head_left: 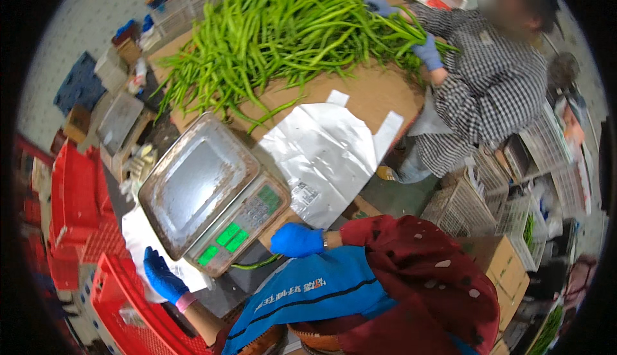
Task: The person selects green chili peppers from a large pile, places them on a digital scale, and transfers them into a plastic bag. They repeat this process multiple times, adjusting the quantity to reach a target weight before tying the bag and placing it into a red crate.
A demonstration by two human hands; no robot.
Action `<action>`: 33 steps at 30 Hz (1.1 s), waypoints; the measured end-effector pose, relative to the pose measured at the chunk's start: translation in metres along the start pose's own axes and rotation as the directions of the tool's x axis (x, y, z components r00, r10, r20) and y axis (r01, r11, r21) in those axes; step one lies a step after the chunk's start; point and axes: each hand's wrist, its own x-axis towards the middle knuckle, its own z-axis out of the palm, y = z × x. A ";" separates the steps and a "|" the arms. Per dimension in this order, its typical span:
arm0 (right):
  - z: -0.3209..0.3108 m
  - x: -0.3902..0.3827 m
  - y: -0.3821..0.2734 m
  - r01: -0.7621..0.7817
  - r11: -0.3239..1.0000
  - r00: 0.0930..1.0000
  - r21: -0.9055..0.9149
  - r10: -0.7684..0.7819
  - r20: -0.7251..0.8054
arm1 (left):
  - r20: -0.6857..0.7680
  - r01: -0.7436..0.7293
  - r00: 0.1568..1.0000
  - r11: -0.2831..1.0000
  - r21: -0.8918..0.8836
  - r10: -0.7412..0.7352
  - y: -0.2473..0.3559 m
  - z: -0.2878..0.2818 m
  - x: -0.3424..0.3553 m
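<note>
My left hand [166, 276], in a blue glove, is open with its fingers stretched out. It lies over a white plastic bag [136, 233] at the left side of the scale. My right hand [297, 240], also blue-gloved, is curled closed beside the scale's front right corner; whatever it may hold is hidden. Between the hands stands a worn digital scale [199, 185] with a bare metal pan and lit green displays. One long green pepper [256, 264] lies by its front edge. A flat white plastic bag [321, 156] with handles is spread out right of the scale.
Long green peppers [276, 30] are heaped on cardboard [379, 91] at the far side. A co-worker in a checked top [488, 85] handles peppers there with blue gloves. Red crates [128, 303] stand at left; white baskets [456, 207] and a cardboard box [508, 278] stand at right.
</note>
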 end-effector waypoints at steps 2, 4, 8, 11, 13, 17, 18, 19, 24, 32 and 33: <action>0.005 0.006 -0.005 -0.056 0.998 0.996 0.019 0.057 -0.074 | 0.149 -0.024 0.989 1.000 0.007 0.023 0.014 0.021 0.018; -0.004 0.004 -0.009 -0.156 0.986 0.984 0.056 0.160 -0.078 | 0.219 -0.095 0.972 0.995 0.042 0.084 0.026 0.044 0.030; -0.050 -0.068 -0.017 -0.296 0.921 0.805 0.251 0.382 -0.453 | 0.370 -0.143 0.918 0.989 -0.034 0.145 0.042 0.091 0.037; -0.077 -0.176 -0.038 -0.517 0.714 0.450 0.472 0.695 -0.560 | 0.463 -0.119 0.878 0.992 -0.032 0.120 0.043 0.119 0.033; -0.083 -0.259 -0.075 -0.446 0.562 0.069 0.697 0.798 -0.599 | 0.470 -0.064 0.881 0.998 0.002 0.056 0.037 0.139 0.034; -0.092 -0.388 -0.141 -0.847 -0.420 -0.491 0.326 0.382 -0.783 | 0.487 0.092 0.873 0.988 -0.123 -0.021 0.029 0.165 0.031; -0.093 -0.402 -0.155 -0.734 -0.575 -0.626 0.361 0.367 -0.689 | 0.491 0.071 0.871 0.992 -0.106 -0.010 0.028 0.170 0.028; -0.092 -0.404 -0.151 -0.764 -0.545 -0.574 0.346 0.328 -0.750 | 0.522 0.086 0.853 0.987 -0.139 -0.001 0.028 0.174 0.024; -0.108 -0.297 -0.054 -0.778 0.078 -0.311 0.624 0.815 -0.490 | 0.545 0.091 0.838 0.987 -0.133 -0.004 0.035 0.189 -0.013; -0.080 -0.051 0.065 -0.640 0.761 0.744 -0.109 0.578 -0.336 | 0.459 0.093 0.888 0.992 -0.085 -0.044 0.046 0.180 -0.062; -0.082 -0.048 0.078 -0.656 0.744 0.730 -0.129 0.582 -0.359 | 0.431 0.099 0.900 0.994 -0.048 -0.068 0.046 0.176 -0.066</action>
